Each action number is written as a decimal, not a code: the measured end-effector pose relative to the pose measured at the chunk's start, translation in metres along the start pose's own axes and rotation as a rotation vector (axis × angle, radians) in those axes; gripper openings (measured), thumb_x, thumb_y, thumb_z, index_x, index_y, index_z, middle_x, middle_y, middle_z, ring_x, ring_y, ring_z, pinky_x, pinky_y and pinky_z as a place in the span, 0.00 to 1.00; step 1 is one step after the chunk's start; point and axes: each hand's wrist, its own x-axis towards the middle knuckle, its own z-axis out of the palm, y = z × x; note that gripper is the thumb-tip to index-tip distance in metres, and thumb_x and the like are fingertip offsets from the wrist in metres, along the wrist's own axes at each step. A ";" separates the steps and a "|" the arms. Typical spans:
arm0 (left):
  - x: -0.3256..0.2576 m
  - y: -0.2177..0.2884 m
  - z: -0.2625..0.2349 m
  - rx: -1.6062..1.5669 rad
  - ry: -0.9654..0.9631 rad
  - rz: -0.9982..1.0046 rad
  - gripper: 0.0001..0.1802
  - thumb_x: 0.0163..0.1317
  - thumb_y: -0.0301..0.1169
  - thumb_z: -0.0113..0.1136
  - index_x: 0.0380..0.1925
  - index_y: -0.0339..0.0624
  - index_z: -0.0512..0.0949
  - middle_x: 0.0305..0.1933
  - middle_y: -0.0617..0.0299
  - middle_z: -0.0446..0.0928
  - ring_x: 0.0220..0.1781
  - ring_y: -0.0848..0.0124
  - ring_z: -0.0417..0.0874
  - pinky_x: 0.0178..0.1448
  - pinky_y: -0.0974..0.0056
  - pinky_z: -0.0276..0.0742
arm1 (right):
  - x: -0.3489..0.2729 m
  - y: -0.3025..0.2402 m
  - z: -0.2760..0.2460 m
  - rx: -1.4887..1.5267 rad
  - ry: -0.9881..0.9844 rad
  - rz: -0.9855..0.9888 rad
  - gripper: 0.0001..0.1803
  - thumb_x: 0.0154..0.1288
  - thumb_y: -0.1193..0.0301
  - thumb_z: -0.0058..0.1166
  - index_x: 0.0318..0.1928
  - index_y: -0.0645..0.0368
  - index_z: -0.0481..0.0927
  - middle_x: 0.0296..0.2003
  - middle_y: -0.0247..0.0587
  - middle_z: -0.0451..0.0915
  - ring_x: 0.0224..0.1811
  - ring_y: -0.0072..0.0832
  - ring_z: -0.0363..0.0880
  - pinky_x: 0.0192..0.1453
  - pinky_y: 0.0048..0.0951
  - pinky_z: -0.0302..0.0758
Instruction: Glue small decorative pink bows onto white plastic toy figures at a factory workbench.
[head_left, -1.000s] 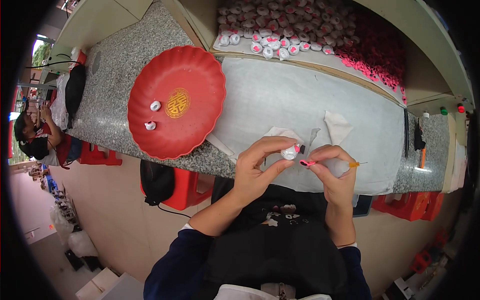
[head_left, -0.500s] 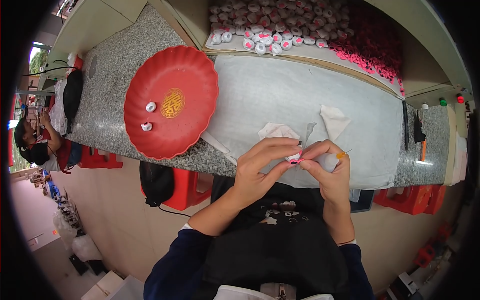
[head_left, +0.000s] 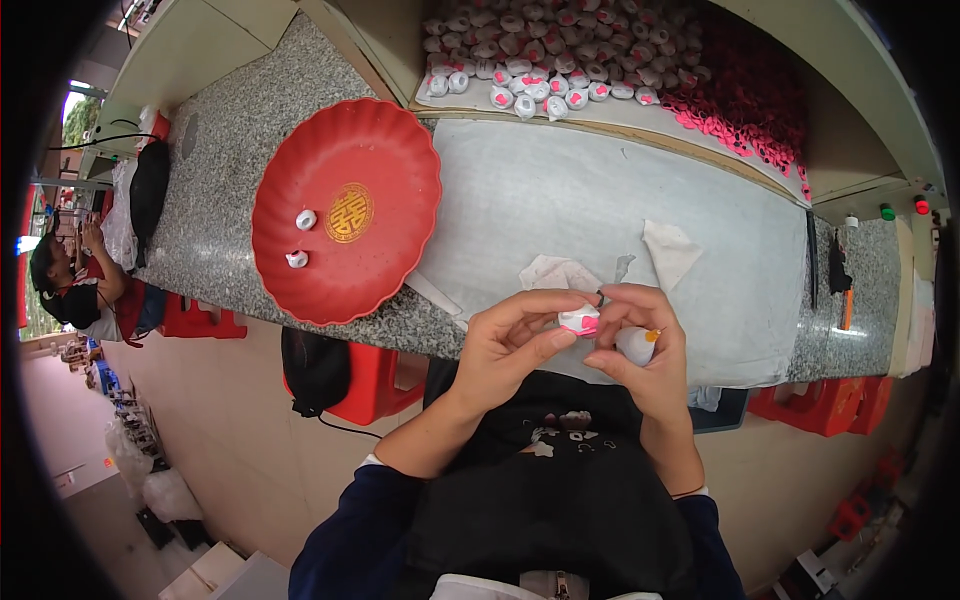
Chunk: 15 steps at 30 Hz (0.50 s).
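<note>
Between the thumb and fingers of my left hand (head_left: 500,345) is a small white rounded piece with a pink patch (head_left: 580,320). My right hand (head_left: 650,365) curls round a small whitish squeeze bottle with a yellow tip (head_left: 636,346), its fingertips close to the white piece. A tiny dark thing shows where the fingertips of both hands come near each other; I cannot make it out. Both hands are above the near edge of a white work sheet (head_left: 530,190). Crumpled cloths, one a whitish wad (head_left: 555,272) and one a pointed white cloth (head_left: 670,250), lie just beyond.
A red scalloped plate (head_left: 390,190) with two small white pieces stands left on the speckled counter (head_left: 215,200). On the back shelf are many white pieces (head_left: 560,60) and a pink pile (head_left: 740,110). Red stools (head_left: 370,385) stand below. A person (head_left: 85,280) is at far left.
The white piece has turned in my left fingers, showing its pink patch. My right thumb and fingers have moved apart from the pink part, and the bottle has tilted within that hand.
</note>
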 end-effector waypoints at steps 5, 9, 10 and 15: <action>-0.001 -0.003 -0.002 0.049 -0.093 0.037 0.14 0.50 0.17 0.50 0.40 0.32 0.70 0.45 0.51 0.69 0.50 0.67 0.69 0.54 0.66 0.62 | 0.000 0.009 0.004 0.069 -0.006 0.063 0.21 0.40 0.80 0.59 0.40 0.65 0.71 0.27 0.37 0.74 0.26 0.17 0.70 0.29 0.15 0.66; 0.001 -0.004 -0.003 0.119 -0.112 0.072 0.14 0.50 0.17 0.51 0.39 0.32 0.71 0.43 0.52 0.70 0.49 0.67 0.69 0.52 0.66 0.63 | -0.001 0.006 0.001 0.127 -0.040 0.043 0.14 0.46 0.82 0.55 0.37 0.65 0.73 0.29 0.37 0.74 0.27 0.15 0.69 0.28 0.14 0.66; 0.002 -0.006 -0.004 0.164 -0.136 0.117 0.13 0.49 0.17 0.51 0.38 0.31 0.71 0.42 0.50 0.71 0.47 0.66 0.70 0.50 0.65 0.65 | -0.002 0.006 -0.001 0.146 -0.053 0.050 0.14 0.46 0.81 0.56 0.37 0.65 0.73 0.28 0.37 0.74 0.26 0.15 0.69 0.28 0.14 0.66; -0.001 -0.003 -0.003 0.047 -0.114 0.000 0.12 0.48 0.17 0.52 0.36 0.30 0.71 0.40 0.48 0.72 0.45 0.65 0.72 0.49 0.65 0.66 | -0.004 0.006 0.000 0.197 0.000 0.108 0.17 0.39 0.81 0.59 0.35 0.68 0.72 0.26 0.40 0.74 0.23 0.20 0.72 0.25 0.16 0.68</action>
